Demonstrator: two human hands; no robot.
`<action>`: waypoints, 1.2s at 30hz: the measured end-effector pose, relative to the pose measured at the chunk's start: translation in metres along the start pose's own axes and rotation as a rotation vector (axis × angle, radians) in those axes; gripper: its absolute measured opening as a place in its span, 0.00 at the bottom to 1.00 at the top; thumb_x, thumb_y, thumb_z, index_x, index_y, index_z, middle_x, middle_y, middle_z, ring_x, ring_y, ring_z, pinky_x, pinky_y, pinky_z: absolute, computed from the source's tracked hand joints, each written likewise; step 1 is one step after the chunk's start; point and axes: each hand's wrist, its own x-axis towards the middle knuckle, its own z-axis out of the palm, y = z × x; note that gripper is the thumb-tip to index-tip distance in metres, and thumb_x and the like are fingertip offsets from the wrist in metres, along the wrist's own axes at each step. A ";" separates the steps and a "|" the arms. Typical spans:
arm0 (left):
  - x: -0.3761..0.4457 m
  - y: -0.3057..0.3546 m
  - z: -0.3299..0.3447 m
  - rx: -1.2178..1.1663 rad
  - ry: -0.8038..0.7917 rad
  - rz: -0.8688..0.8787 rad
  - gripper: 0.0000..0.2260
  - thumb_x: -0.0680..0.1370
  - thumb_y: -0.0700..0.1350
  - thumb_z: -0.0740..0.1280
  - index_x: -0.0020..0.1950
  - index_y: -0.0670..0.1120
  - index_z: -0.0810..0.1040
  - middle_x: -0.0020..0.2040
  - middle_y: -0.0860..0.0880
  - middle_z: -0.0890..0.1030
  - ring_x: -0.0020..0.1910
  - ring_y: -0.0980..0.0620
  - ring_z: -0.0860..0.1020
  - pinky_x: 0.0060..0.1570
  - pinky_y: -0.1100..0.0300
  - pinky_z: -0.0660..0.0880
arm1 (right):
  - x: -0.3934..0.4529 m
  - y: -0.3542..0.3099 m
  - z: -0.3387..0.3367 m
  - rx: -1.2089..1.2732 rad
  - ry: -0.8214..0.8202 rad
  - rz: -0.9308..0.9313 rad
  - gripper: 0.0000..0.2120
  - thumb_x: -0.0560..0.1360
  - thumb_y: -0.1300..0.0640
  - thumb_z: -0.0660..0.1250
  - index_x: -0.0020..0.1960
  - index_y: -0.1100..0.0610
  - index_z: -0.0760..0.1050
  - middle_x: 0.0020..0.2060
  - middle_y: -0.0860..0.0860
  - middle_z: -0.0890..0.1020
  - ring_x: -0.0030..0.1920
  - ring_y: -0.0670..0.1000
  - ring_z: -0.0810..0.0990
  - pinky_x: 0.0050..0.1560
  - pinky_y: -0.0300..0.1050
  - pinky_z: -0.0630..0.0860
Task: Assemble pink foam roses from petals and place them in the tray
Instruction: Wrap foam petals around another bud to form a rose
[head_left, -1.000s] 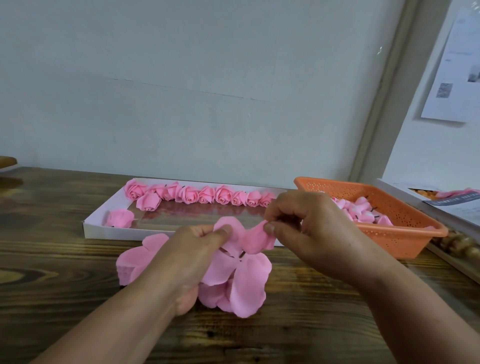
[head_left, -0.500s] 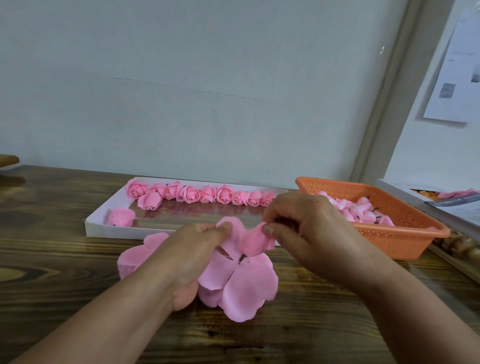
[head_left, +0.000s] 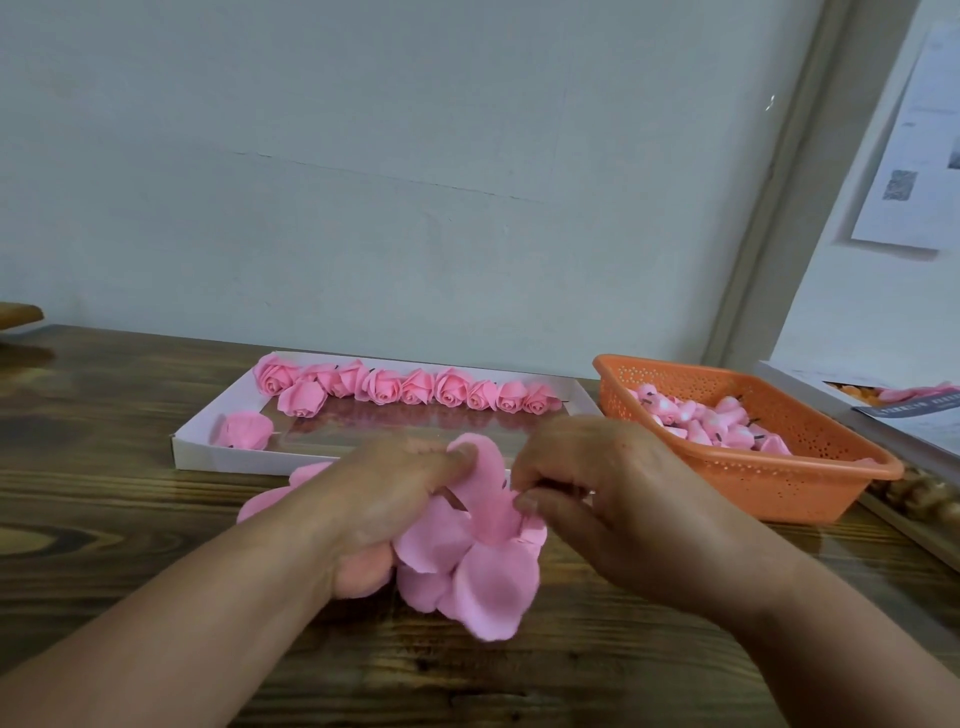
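**Item on record: foam rose, part-built, held over the counter**

Item 1. Petal cluster (head_left: 467, 561). Pink foam, several broad petals joined at one base and fanned downward. It was held just above the wooden counter (head_left: 130, 519), in front of the tray and between both hands.

Item 2. Left hand (head_left: 374, 509). Its fingers were curled round the base of the cluster from the left, with the thumb laid against an upright petal.

Item 3. Right hand (head_left: 597, 499). Its thumb and fingers were pinched on the inner part of the cluster. What lay inside the pinch could not be made out.

Item 4. White tray (head_left: 197, 447). A row of finished roses (head_left: 415, 387) was set along its far wall, and one more rose (head_left: 244, 430) lay apart near the left end.

Item 5. Orange basket (head_left: 779, 478). It stood to the right of the tray and was stocked with small pink buds (head_left: 701, 415).

Item 6. Loose petal sheet (head_left: 270, 501). It lay flat on the counter, partly hidden behind the left hand.

Handling note. The foam was judged very light, soft and easily creased or torn. Hold is best taken low, at the gathered base, with light pressure, so that the thin outer edges are left free to be curled.
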 end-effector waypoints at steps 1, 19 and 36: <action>0.000 -0.001 -0.001 0.023 -0.016 0.007 0.11 0.80 0.43 0.63 0.50 0.37 0.81 0.46 0.35 0.84 0.44 0.39 0.82 0.44 0.52 0.77 | -0.001 -0.001 0.003 -0.007 -0.017 -0.012 0.06 0.73 0.65 0.64 0.38 0.63 0.77 0.33 0.52 0.77 0.35 0.50 0.73 0.38 0.47 0.70; -0.005 -0.007 0.003 -0.027 -0.133 -0.099 0.14 0.72 0.47 0.70 0.52 0.37 0.81 0.48 0.35 0.81 0.46 0.36 0.77 0.43 0.49 0.68 | -0.004 0.006 0.012 -0.035 0.057 0.044 0.07 0.74 0.64 0.63 0.37 0.61 0.77 0.34 0.52 0.78 0.36 0.52 0.74 0.38 0.51 0.71; -0.012 -0.024 0.015 0.031 -0.070 -0.033 0.14 0.77 0.39 0.63 0.32 0.44 0.77 0.30 0.46 0.79 0.32 0.49 0.77 0.36 0.60 0.72 | -0.010 0.000 0.030 -0.065 0.028 -0.085 0.08 0.67 0.67 0.67 0.37 0.55 0.72 0.30 0.51 0.73 0.30 0.52 0.69 0.28 0.51 0.72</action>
